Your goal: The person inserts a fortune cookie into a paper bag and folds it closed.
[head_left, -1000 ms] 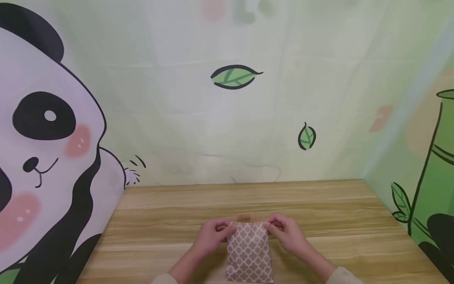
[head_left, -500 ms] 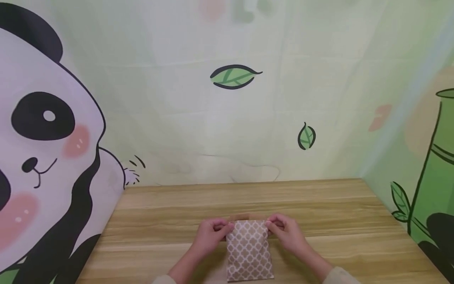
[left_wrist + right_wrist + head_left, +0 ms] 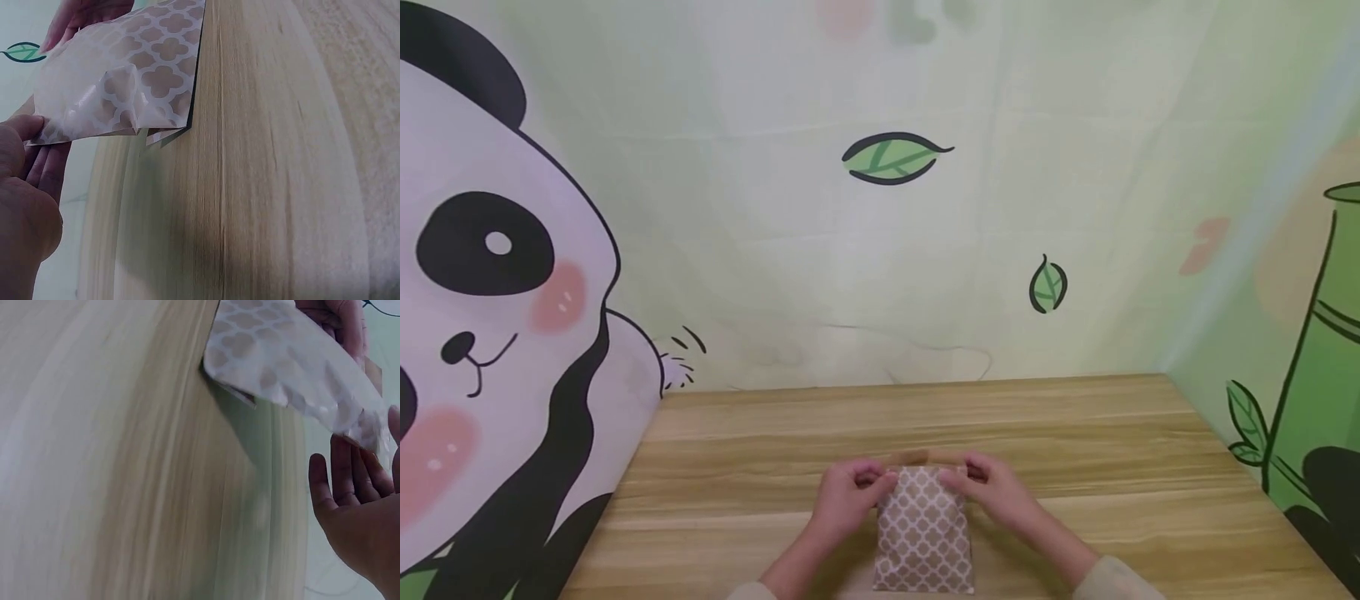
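A small paper bag [image 3: 923, 533], tan with a white quatrefoil lattice, stands between the two hands at the table's near side in the head view. The left hand [image 3: 846, 498] pinches its upper left corner, thumb in front and fingers behind. At the upper right, the right hand [image 3: 1003, 496] holds the top edge, its thumb lying on the patterned front. A plain brown flap [image 3: 916, 457] shows just beyond the top edge. Seen from the left wrist, the bag [image 3: 169, 53] has a creased side and a folded bottom edge close over the wood.
The wood-grain table [image 3: 737, 467] reaches back to a pale green cloth backdrop [image 3: 775, 208]. A large printed panda [image 3: 490, 250] fills the left side, and printed green bamboo [image 3: 1322, 375] stands at the right.
The right thumb has moved left, from the bag's upper right corner onto its front near the top edge. The bag has shifted slightly left. The left hand keeps its pinch.
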